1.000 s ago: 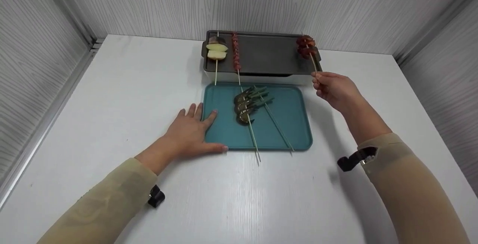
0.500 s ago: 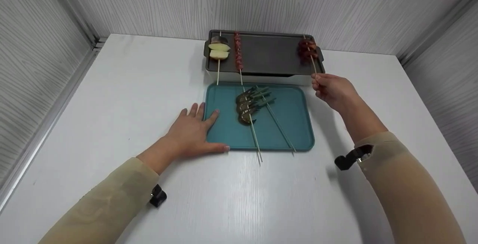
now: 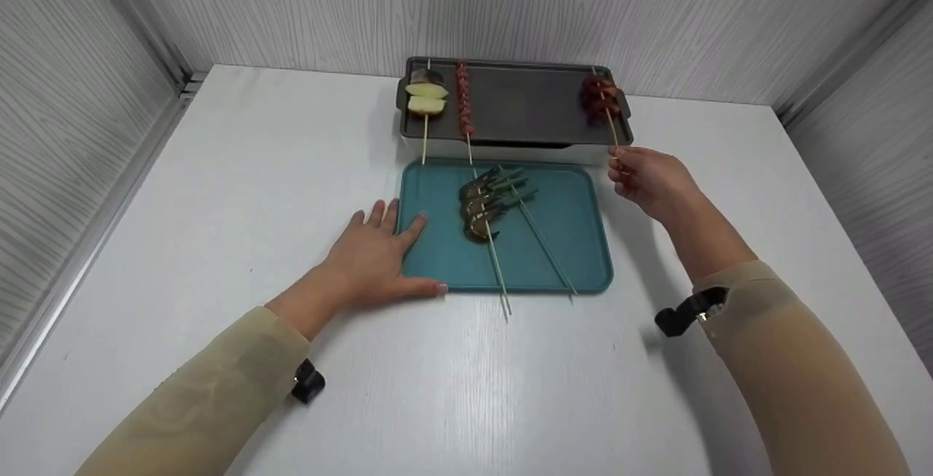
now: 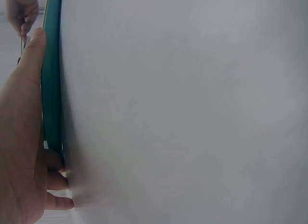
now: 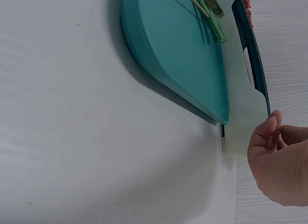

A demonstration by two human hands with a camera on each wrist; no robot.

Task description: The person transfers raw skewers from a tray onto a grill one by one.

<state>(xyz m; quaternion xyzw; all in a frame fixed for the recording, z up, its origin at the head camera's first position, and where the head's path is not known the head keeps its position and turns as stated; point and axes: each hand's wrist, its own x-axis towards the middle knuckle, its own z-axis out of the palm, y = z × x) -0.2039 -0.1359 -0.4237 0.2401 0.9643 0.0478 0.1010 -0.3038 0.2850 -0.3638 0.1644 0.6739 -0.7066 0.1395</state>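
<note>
My right hand [image 3: 654,181] pinches the bare stick end of a skewer of red and orange pieces [image 3: 602,97], which lies at the right end of a dark griddle [image 3: 525,104]. In the right wrist view, thumb and fingers meet near the griddle's edge; the food is out of sight there. My left hand [image 3: 367,257] spreads its fingers at the near left corner of a teal tray [image 3: 572,217]. Its thumb lies along the tray's front edge. On the tray is a skewer of dark shrimp-like pieces [image 3: 477,208] with green stalks [image 3: 514,188] beside them.
On the griddle's left lie a skewer of pale slices [image 3: 426,97] and a thin skewer of small red pieces [image 3: 464,100], their sticks overhanging the front. Stick ends jut past the tray's front edge. A wood-grain wall [image 3: 510,6] stands behind the white table [image 3: 466,388].
The red and orange skewer has come down slightly onto the griddle, still pinched in my right hand. My left hand has stayed at the tray's corner.
</note>
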